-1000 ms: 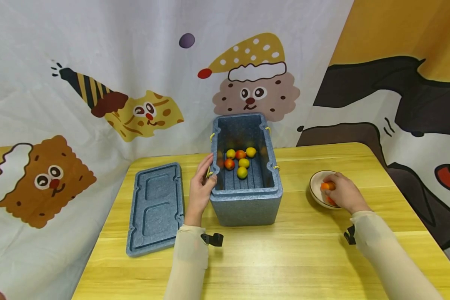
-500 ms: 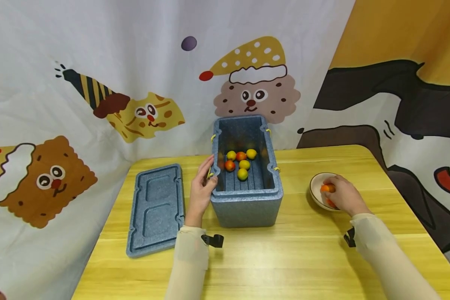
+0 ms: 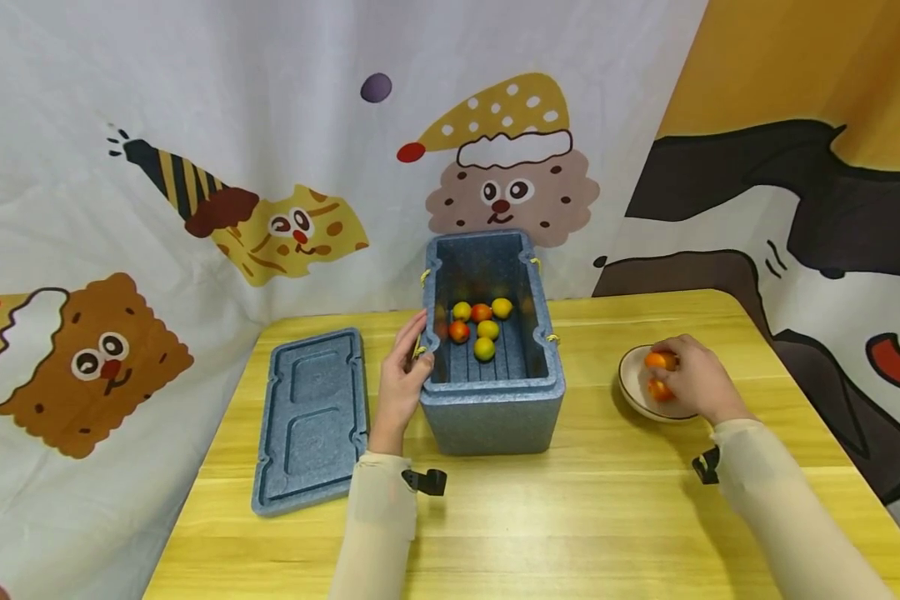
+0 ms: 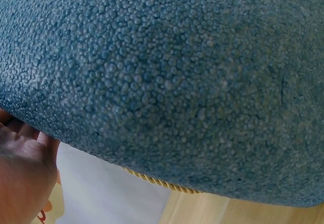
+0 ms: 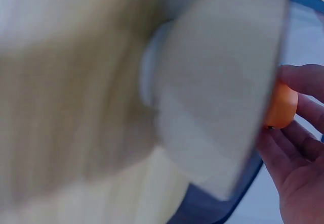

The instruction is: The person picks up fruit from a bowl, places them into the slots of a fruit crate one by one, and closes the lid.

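My left hand (image 3: pixel 402 379) lies along the left wall of a blue-grey foam box (image 3: pixel 487 417), thumb at its rim, fingers fairly straight. In the left wrist view that hand (image 4: pixel 25 168) touches the box's outer wall (image 4: pixel 162 82); its fingertips are hidden. On the right, my right hand (image 3: pixel 693 379) pinches a small round orange fruit (image 3: pixel 660 361) over a white bowl with a dark rim (image 3: pixel 632 383). Below it, a second orange fruit (image 3: pixel 660 390) sits in the bowl. The right wrist view has the bowl's outside (image 5: pixel 217 82), with an orange fruit (image 5: pixel 283 105) by the fingers.
Several small yellow and red-orange fruits (image 3: pixel 487 330) lie inside the box. Its lid (image 3: pixel 315 417) rests on the wooden table (image 3: pixel 540 533) at the left. Yellow cords (image 3: pixel 552 337) show on the box's sides. A printed cloth (image 3: pixel 307 108) hangs behind the table.
My right hand has shifted slightly right and up with an orange fruit between its fingers, and the second fruit in the bowl shows more. The left hand stays at the box.
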`<state>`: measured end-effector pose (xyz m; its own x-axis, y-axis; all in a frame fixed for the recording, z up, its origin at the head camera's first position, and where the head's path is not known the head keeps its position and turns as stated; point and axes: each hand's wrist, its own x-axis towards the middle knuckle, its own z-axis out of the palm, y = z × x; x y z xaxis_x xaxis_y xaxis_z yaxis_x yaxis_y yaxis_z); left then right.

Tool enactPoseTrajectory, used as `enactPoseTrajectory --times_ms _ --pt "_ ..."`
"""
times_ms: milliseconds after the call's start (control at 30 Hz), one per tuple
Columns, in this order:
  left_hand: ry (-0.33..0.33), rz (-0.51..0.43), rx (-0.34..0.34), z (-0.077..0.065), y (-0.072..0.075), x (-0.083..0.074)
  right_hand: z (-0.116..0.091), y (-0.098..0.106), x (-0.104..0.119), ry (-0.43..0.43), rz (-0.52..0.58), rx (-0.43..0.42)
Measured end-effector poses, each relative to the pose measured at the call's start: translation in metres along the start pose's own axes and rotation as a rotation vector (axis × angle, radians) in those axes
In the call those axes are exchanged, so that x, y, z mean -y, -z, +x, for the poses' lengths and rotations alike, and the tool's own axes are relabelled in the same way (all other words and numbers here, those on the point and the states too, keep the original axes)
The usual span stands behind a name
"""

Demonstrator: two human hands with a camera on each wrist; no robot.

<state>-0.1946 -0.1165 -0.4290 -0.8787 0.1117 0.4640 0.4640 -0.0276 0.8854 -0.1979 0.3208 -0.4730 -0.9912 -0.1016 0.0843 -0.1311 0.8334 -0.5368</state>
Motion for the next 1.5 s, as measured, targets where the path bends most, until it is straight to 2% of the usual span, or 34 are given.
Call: enactPoseTrajectory --times_ms 167,267,600,767,1033,1267,1500 --pt "0.024 0.012 0.009 0.001 -0.003 -0.019 0.003 0.013 0.017 0.030 0.020 -0.041" --pt "0.039 0.020 0.013 0.001 -0.003 -0.022 0.004 0.019 0.028 0.049 0.022 -0.068" --pt "0.034 0.015 0.009 0.000 -0.001 -0.019 0.013 0.037 0.070 0.117 0.043 -0.116" --pt "0.041 0.018 0.015 0.001 -0.001 -0.020 0.026 0.044 0.089 0.183 0.083 -0.167" --pt "0.041 0.012 0.015 0.000 -0.002 -0.020 0.049 0.063 0.129 0.262 0.080 -0.225" --pt "0.045 0.000 0.010 -0.001 -0.002 -0.021 0.067 0.079 0.162 0.326 0.081 -0.220" --pt "0.032 -0.003 0.011 0.000 -0.001 -0.015 0.087 0.082 0.190 0.399 0.085 -0.196"
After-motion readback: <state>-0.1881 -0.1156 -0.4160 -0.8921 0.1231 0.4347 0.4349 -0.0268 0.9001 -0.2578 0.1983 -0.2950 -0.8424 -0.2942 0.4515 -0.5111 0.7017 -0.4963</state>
